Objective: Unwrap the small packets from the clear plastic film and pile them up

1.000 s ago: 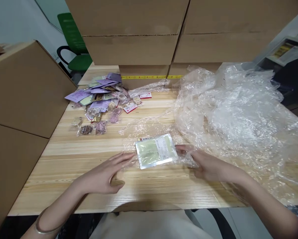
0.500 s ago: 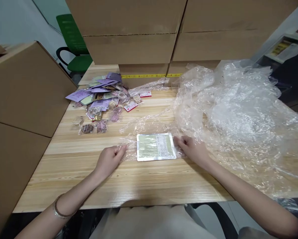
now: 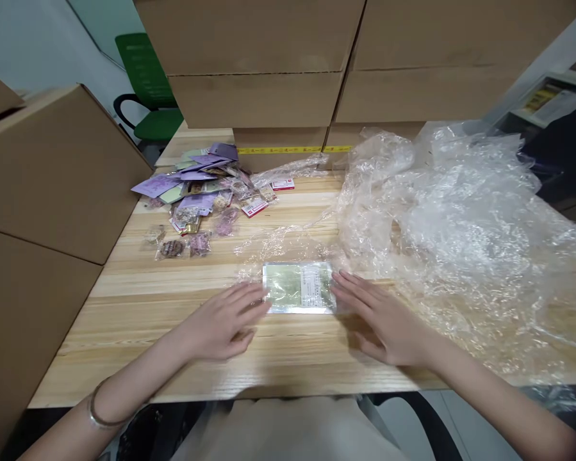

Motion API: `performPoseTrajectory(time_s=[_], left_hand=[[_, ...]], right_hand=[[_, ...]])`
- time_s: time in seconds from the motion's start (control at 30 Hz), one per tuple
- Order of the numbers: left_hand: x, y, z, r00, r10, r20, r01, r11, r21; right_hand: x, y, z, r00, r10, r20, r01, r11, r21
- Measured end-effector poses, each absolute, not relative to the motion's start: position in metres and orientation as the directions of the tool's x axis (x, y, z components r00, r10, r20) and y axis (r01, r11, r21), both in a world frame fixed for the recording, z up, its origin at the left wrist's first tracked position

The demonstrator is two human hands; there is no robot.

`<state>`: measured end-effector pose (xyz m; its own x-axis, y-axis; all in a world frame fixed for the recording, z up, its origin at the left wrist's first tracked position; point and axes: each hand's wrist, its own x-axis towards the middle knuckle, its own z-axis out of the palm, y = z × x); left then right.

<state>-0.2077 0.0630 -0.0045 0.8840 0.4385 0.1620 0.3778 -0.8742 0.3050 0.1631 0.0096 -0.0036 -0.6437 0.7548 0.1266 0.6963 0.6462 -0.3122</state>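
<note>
A flat green and silver pouch with a white printed label lies on the wooden table, under thin clear plastic film. At the pouch's left edge is my left hand, fingers stretched out and thumb apart, fingertips at its side. My right hand reaches the right edge the same way, with its fingers extended. Neither hand grips anything. The film runs from the pouch back to a big crumpled heap of clear plastic on the right.
Purple and green packets lie piled at the back left, with several small wrapped pieces before them. Large cardboard boxes stand along the back, and another carton is on the left. A green chair stands behind.
Both hands have let go of the film beside the pouch. Their fingers have opened and moved to the pouch's two side edges.
</note>
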Motion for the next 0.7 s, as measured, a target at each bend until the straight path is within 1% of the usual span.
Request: performPoseTrajectory(time_s=[0.03,0.07,0.1,0.27,0.37,0.47,0.53,0.63,0.7], left_hand=[[-0.208,0.068,-0.003,0.891,0.446,0.083,0.396,-0.854,0.337],[-0.209,0.073,-0.002,0.882,0.47,0.033,0.43,-0.83,0.354],[-0.211,0.079,-0.002,0.874,0.486,0.013,0.448,-0.815,0.368],[-0.222,0.1,-0.015,0.856,0.516,0.044,0.442,-0.771,0.458],[-0.225,0.101,-0.018,0.796,0.6,0.079,0.45,-0.675,0.584],[-0.222,0.095,-0.012,0.71,0.703,0.028,0.469,-0.503,0.726],[-0.219,0.089,-0.007,0.651,0.759,-0.025,0.484,-0.389,0.784],[-0.214,0.084,-0.001,0.573,0.815,-0.086,0.506,-0.269,0.819],[-0.212,0.083,-0.001,0.529,0.843,-0.1,0.513,-0.224,0.828]], right_hand=[[0.163,0.011,-0.005,-0.68,0.727,0.1,0.667,0.669,-0.328],[0.164,0.013,-0.007,-0.686,0.722,0.091,0.66,0.67,-0.34],[0.164,0.016,-0.01,-0.678,0.729,0.096,0.663,0.662,-0.349],[0.165,0.029,-0.027,-0.624,0.755,0.202,0.677,0.651,-0.343],[0.166,0.033,-0.031,-0.598,0.763,0.248,0.677,0.645,-0.354],[0.166,0.034,-0.031,-0.503,0.824,0.259,0.698,0.565,-0.441],[0.165,0.033,-0.03,-0.429,0.872,0.234,0.72,0.487,-0.493],[0.162,0.033,-0.026,-0.337,0.926,0.172,0.761,0.375,-0.529],[0.16,0.033,-0.024,-0.269,0.954,0.132,0.783,0.296,-0.546]])
